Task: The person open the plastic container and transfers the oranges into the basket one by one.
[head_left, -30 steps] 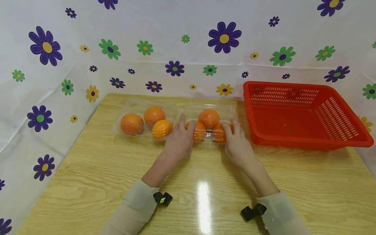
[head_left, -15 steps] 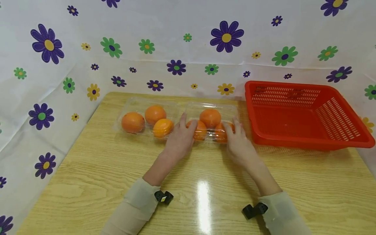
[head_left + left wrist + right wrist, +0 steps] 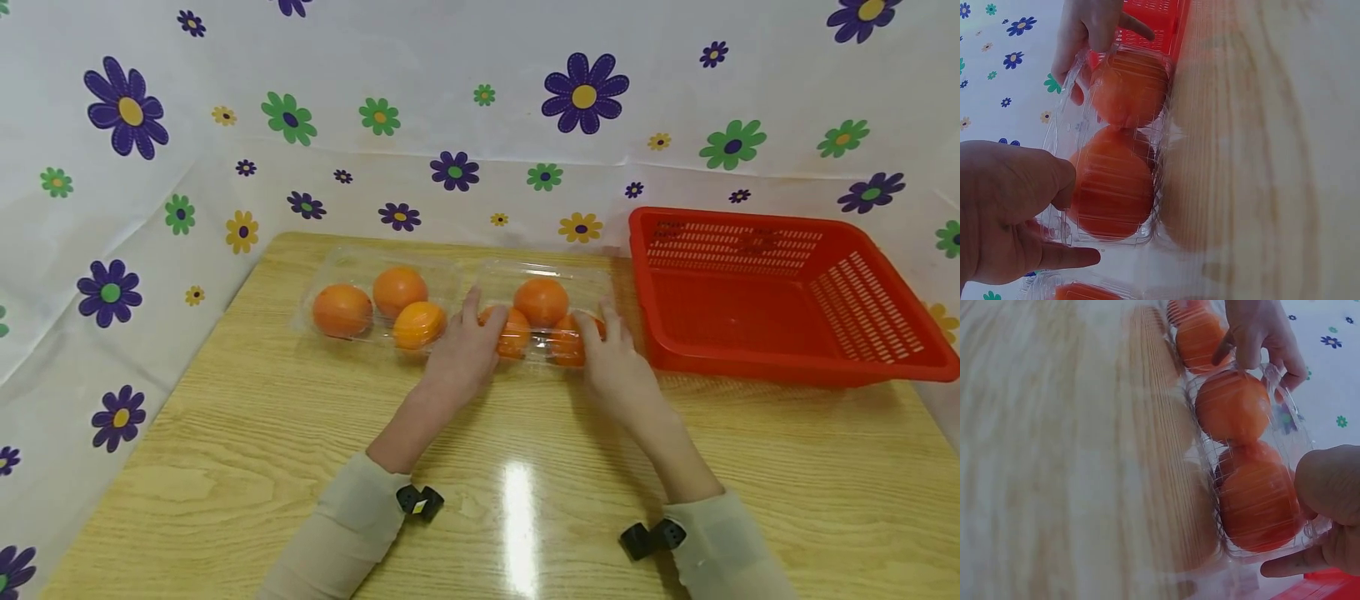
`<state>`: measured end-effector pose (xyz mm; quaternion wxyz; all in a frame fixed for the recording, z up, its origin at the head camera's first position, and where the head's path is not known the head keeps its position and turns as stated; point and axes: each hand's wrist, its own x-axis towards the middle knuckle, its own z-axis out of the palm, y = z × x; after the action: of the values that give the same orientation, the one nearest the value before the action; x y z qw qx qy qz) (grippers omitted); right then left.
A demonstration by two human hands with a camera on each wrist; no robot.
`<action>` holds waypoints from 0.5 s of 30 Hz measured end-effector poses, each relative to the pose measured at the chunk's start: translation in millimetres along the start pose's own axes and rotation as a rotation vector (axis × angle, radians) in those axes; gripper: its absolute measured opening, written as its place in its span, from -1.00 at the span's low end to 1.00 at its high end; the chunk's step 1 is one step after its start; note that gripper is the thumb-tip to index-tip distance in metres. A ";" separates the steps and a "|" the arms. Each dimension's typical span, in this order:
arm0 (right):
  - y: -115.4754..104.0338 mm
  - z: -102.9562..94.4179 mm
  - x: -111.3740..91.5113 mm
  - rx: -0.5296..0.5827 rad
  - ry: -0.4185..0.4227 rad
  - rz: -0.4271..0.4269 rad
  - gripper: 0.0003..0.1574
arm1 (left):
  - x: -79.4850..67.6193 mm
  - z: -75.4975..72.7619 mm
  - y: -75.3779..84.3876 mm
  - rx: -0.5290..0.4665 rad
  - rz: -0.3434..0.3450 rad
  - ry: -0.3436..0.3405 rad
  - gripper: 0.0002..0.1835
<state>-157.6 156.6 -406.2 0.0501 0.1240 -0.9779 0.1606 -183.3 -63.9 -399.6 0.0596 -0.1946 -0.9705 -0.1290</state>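
Observation:
A clear plastic clamshell box [image 3: 517, 268] with 3 oranges [image 3: 541, 302] in it stands on the table, its lid down. My left hand [image 3: 462, 354] grips its left end, thumb on the lid's edge and fingers along the side. At the opposite end my right hand [image 3: 621, 367] holds it in the same way. In the left wrist view the left thumb presses the rim beside the nearer orange [image 3: 1113, 187]. The right wrist view has the right forefinger stretched along the box's end wall, below an orange [image 3: 1259, 509]. Some fingertips are hidden behind the box.
A second clear box [image 3: 352, 254] with 3 orange fruits [image 3: 342, 311] stands close on the left, near my left hand. To the right, close by my right hand, is a red plastic basket [image 3: 750, 362]. Flowered cloth [image 3: 420, 75] hangs behind the wooden table [image 3: 247, 467].
Both hands keep their hold on the box, which stays in place on the table. The whole view has shifted slightly.

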 end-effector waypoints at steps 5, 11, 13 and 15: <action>2.4 1.1 0.0 -0.015 0.013 -0.004 -0.26 | 0.9 0.1 0.9 -0.006 0.005 -0.001 -0.49; 2.8 1.3 -0.4 -0.017 0.031 -0.016 -0.26 | 1.0 -1.1 1.1 -0.011 0.000 -0.019 -0.49; 2.4 0.9 -0.6 -0.016 0.030 -0.013 -0.25 | 0.8 -1.6 1.2 -0.013 -0.002 -0.024 -0.48; 1.9 0.8 -0.8 -0.017 0.027 -0.010 -0.24 | 0.7 -1.9 1.4 -0.015 -0.005 -0.028 -0.46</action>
<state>-157.4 158.3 -407.6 0.0649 0.1262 -0.9779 0.1537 -183.3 -62.9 -397.4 0.0439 -0.1944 -0.9708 -0.1336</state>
